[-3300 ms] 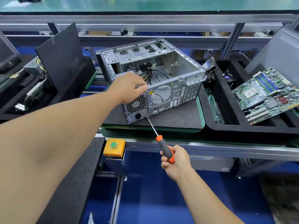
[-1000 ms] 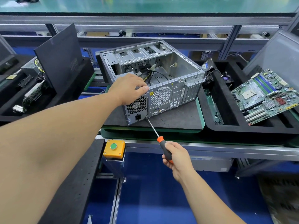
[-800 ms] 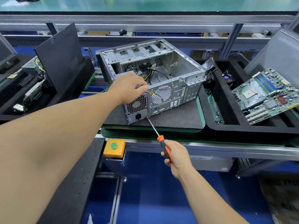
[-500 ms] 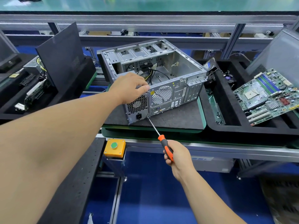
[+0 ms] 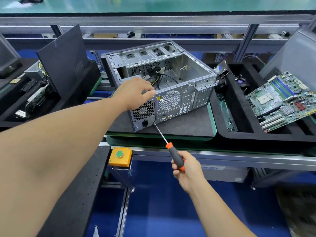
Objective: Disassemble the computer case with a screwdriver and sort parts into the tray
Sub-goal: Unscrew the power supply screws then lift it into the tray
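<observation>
An open grey computer case [image 5: 186, 79] lies on its side on a dark mat [image 5: 188, 124], rear panel facing me. My left hand [image 5: 135, 93] clamps down on the case's top rear corner, above the power supply [image 5: 143, 114]. My right hand [image 5: 185, 166] grips the orange-and-black handle of a screwdriver [image 5: 174, 155]. Its shaft slants up to the left, and the tip touches the rear panel at the power supply's lower right corner. A black foam tray [image 5: 242, 134] on the right holds a green motherboard [image 5: 280, 98] leaning in one compartment.
A second black tray [image 5: 51, 106] at left holds a dark side panel [image 5: 63, 60] upright and several removed parts. A yellow box with a green button [image 5: 120, 156] sits on the bench's front rail. An aluminium frame [image 5: 153, 29] runs behind the case.
My right hand has shifted its grip on the screwdriver handle, turning it, with the tip staying on the same spot. My left hand has stayed on the case.
</observation>
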